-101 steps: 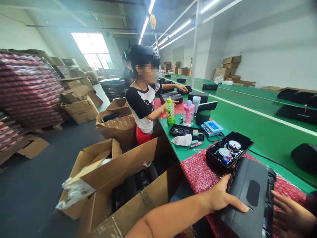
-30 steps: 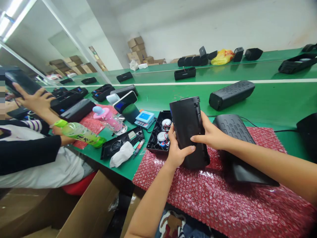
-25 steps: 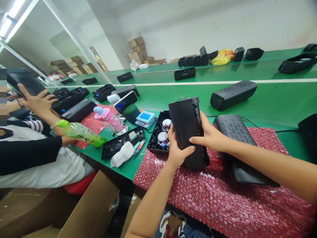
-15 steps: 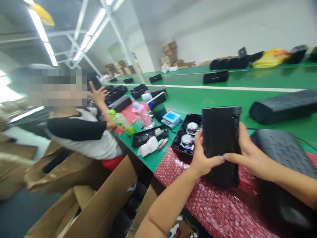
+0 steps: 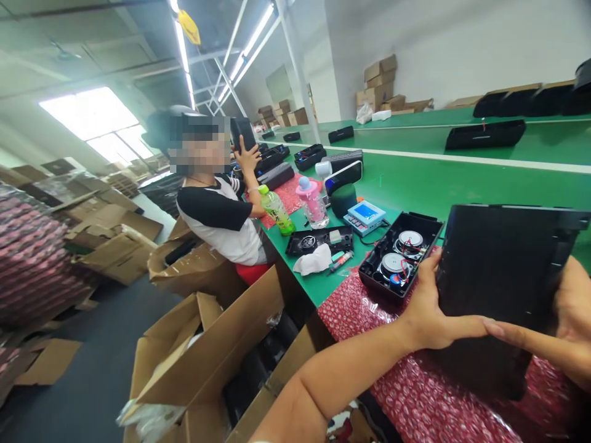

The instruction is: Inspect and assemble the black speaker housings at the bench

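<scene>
Both my hands hold a black speaker housing (image 5: 498,271) upright over the red bubble wrap (image 5: 415,394) at the table's near edge. My left hand (image 5: 434,307) grips its left side, thumb across the lower front. My right hand (image 5: 567,314) holds the right side, partly cut off by the frame edge. Just left of the housing lies an open black speaker half (image 5: 401,253) with two round drivers and wires showing.
A seated co-worker (image 5: 217,209) at my left lifts a black housing. The green table (image 5: 415,184) carries a green bottle (image 5: 276,210), a pink bottle (image 5: 311,200), a blue meter (image 5: 365,216), a white cloth (image 5: 314,261) and more black housings. Open cardboard boxes (image 5: 207,351) stand on the floor.
My view has swung left toward the co-worker and the floor boxes. The housing has stayed in both my hands and now sits closer and further right in view.
</scene>
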### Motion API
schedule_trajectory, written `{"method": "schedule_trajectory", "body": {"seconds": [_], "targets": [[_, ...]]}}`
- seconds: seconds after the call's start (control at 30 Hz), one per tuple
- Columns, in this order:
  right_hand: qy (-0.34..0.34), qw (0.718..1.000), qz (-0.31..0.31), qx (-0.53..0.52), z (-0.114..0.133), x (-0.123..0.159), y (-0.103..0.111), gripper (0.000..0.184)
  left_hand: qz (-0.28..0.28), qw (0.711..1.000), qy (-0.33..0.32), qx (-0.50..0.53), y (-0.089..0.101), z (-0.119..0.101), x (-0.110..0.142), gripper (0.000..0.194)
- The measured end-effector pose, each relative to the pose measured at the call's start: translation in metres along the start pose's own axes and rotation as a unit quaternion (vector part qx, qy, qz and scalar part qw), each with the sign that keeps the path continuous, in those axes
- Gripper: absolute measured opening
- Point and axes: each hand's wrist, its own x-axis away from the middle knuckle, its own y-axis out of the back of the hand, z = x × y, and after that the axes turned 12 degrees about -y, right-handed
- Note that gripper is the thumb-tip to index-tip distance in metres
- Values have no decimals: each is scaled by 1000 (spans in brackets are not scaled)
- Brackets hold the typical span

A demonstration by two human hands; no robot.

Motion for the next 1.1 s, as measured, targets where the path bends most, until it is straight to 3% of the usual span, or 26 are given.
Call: {"method": "schedule_trajectory", "body": {"seconds": [0.4, 0.8, 0.97, 1.1], "targets": [[-15, 1000, 23, 0, 8, 1, 3, 85, -17, 1000, -6, -4, -2, 0, 0, 106], [-45, 997, 43, -38, 1, -2, 3, 101, -27, 1000, 11, -6, -3, -1, 1, 114], [-2, 998, 52, -24, 6, -2, 3, 99, -32, 999, 22, 4, -6, -2, -1, 111], [13, 992, 96, -85, 12, -3, 2, 105, -49, 998, 31, 4, -7, -4, -2, 101]]}}
